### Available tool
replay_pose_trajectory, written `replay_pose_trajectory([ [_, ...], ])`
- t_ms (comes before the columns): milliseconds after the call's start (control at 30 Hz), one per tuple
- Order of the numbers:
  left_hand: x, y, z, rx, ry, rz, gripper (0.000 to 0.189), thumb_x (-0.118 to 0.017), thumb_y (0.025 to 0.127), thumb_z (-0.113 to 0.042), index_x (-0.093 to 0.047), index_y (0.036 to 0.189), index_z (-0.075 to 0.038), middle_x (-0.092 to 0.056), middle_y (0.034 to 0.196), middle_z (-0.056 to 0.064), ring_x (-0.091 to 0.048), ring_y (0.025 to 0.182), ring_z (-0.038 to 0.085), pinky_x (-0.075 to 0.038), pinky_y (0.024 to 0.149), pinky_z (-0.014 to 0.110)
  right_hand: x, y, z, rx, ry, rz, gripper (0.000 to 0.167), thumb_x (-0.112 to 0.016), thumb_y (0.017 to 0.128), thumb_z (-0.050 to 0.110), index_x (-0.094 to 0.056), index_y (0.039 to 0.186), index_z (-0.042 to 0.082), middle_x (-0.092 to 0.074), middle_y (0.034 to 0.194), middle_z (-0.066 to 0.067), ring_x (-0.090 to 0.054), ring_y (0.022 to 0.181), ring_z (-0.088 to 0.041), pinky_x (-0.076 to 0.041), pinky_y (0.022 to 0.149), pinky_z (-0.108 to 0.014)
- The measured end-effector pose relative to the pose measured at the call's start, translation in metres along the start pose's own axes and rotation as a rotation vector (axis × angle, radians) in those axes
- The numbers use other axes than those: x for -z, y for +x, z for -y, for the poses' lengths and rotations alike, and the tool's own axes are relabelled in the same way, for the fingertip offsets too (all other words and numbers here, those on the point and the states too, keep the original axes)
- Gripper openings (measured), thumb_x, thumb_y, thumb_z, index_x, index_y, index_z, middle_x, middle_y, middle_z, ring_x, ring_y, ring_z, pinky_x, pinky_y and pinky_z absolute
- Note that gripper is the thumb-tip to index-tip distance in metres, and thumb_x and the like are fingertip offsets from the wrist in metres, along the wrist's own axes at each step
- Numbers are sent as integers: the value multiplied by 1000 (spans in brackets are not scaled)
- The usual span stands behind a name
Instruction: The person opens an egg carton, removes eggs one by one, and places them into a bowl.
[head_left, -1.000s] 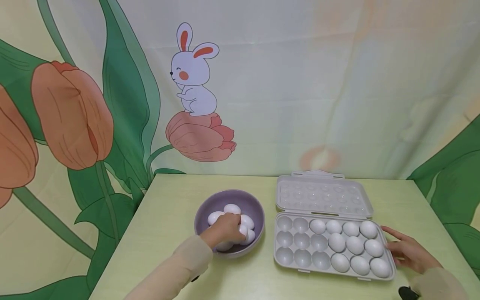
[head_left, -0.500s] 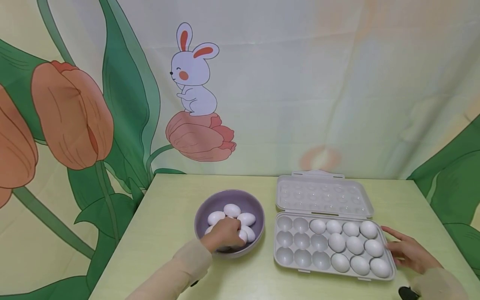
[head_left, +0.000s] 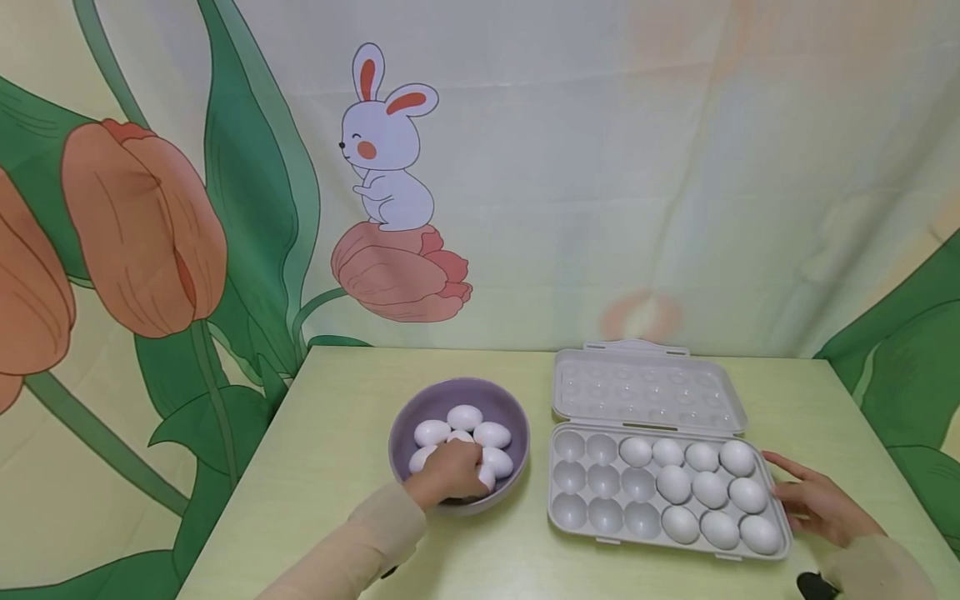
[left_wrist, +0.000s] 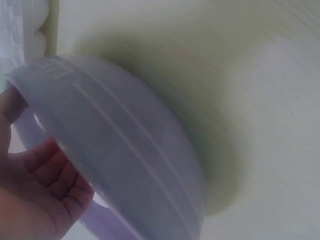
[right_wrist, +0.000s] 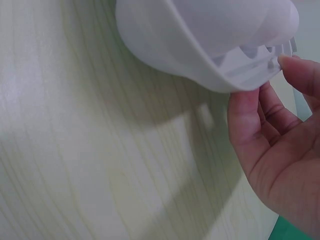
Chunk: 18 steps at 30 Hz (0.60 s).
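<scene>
In the head view my left hand (head_left: 450,472) is inside the purple bowl (head_left: 402,417), fingers curled about a white egg (head_left: 487,477) near its front right side. Several other white eggs (head_left: 465,417) lie around the hand, which hides part of the bowl. The left wrist view shows the outside of the bowl (left_wrist: 125,135), with my fingers reaching over its rim. At the right, my right hand (head_left: 821,502) pinches the end of a grey egg carton (head_left: 600,540), thumb on the rim and fingers below, as the right wrist view of the carton (right_wrist: 195,65) shows.
The carton lies open, its lid (head_left: 648,387) folded back towards the curtain (head_left: 570,183). White eggs (head_left: 708,491) fill its right side; the left cups (head_left: 603,482) hold none. Everything stands on a pale wood-grain table (head_left: 322,417).
The left hand has shifted very slightly within the bowl, and eggs around it have moved, with one more showing behind the hand. The right hand and carton stay in place.
</scene>
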<state>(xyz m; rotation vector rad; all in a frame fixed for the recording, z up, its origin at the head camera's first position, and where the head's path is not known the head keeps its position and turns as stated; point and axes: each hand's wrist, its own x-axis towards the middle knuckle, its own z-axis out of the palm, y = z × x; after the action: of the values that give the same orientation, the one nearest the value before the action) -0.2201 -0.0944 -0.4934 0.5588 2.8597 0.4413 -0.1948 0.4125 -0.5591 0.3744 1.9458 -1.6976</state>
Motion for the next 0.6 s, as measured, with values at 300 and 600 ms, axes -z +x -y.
replay_pose_trajectory([
  [300,-2,-1,0,12,11,9,25,-64,62,-16,-40,54,-16,-38,54,-6,-33,52,10,-28,43,25,-1,-2,3,-12,0,-4,51,-60,81,23,-37,117,52,-56,85,7,-52,68,-8,-45,62,-25],
  [600,-3,1,0,2,45,20,19,-66,61,-18,-48,57,-15,-47,58,-5,-42,55,11,-34,46,26,-1,-2,2,-10,4,-6,50,-60,81,23,-38,114,53,-56,85,7,-53,69,-9,-45,63,-26],
])
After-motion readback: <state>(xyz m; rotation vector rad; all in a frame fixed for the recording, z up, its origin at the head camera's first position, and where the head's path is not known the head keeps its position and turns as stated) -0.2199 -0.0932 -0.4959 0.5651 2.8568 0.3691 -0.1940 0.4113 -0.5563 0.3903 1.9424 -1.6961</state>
